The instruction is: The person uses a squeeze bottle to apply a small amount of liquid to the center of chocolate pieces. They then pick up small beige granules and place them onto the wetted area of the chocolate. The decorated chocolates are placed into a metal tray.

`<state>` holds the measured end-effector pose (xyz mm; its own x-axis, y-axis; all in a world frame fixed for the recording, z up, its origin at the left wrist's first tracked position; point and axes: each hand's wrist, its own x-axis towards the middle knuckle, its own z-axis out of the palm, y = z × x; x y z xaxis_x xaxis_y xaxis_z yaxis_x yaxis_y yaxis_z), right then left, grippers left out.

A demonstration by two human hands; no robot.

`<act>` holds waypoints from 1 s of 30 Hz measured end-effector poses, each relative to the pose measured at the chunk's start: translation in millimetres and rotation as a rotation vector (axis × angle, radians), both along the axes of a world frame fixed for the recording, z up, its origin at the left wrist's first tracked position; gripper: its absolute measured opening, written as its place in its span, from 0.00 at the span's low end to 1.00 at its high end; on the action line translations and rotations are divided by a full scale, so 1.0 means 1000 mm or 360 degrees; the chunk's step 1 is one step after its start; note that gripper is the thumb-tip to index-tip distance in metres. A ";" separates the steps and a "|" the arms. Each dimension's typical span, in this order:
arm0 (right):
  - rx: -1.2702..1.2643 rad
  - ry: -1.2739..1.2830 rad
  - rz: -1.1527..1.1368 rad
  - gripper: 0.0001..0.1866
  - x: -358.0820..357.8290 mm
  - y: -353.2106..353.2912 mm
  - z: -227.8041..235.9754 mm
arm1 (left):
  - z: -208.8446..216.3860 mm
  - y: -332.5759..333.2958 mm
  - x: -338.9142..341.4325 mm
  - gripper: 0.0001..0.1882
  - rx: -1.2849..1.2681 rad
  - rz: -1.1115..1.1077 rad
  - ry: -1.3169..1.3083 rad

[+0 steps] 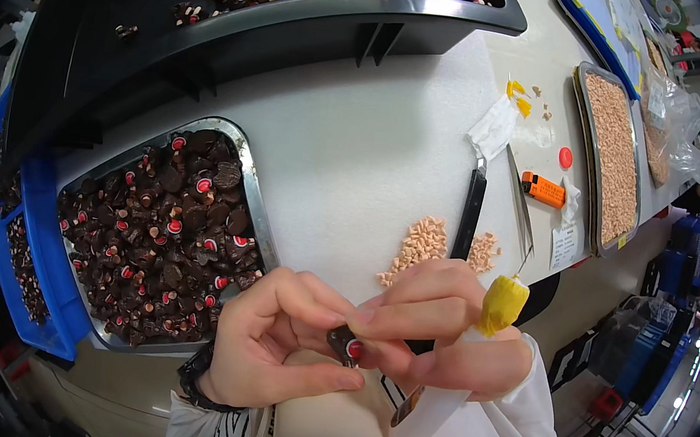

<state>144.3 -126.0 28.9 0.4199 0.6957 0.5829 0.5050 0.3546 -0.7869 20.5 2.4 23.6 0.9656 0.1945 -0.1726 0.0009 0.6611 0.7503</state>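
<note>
Between the thumb and fingers of my left hand (274,340) is a small dark brown piece with a red and white round spot (345,345). My right hand (451,318) is closed, and its fingertips meet the same piece. A white bottle (428,416) with a yellow-wrapped tip (503,305) lies through the right hand's grip, partly hidden by the fingers. Just beyond that hand are small piles of beige bits (418,246) and a black-handled tool (470,211) with white material around its far end. Metal tweezers (522,200) lie to its right.
A metal tray (245,158) of similar dark pieces stands at left, beside a blue crate (55,270). Above it is a large black tray (321,23). At right are an orange lighter (543,190), a red cap (565,158) and a tray of beige bits (586,99).
</note>
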 end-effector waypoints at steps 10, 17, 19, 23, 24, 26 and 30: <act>-0.0030 0.0125 0.0060 0.07 -0.002 0.002 0.000 | -0.001 -0.002 -0.004 0.23 0.0323 0.0249 0.0022; -0.0207 0.0088 0.0063 0.07 -0.003 -0.009 0.008 | 0.006 -0.002 0.000 0.24 0.0423 0.0296 0.0084; -0.0148 -0.0087 -0.0045 0.08 0.000 -0.024 0.011 | 0.017 -0.008 -0.001 0.26 0.0251 0.0404 0.0269; -0.0284 -0.0651 -0.1096 0.10 0.019 -0.072 0.020 | -0.004 0.020 -0.001 0.23 0.1116 -0.0130 -0.0364; -0.0816 -0.0798 -0.1182 0.12 0.025 -0.090 0.026 | -0.002 0.018 -0.003 0.21 0.0953 -0.0055 -0.0267; -0.0988 -0.0374 -0.1230 0.16 0.027 -0.101 0.007 | 0.005 0.006 -0.006 0.19 0.0619 0.0085 -0.0082; -0.0907 -0.0261 -0.1109 0.14 0.029 -0.100 -0.023 | 0.006 -0.005 -0.003 0.17 0.0451 0.0238 -0.0041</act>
<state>173.0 -225.5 6.0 0.7949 0.5163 0.3186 0.5799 -0.4924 -0.6490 17.8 -2.5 29.2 0.9260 0.3714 -0.0670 -0.1020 0.4172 0.9031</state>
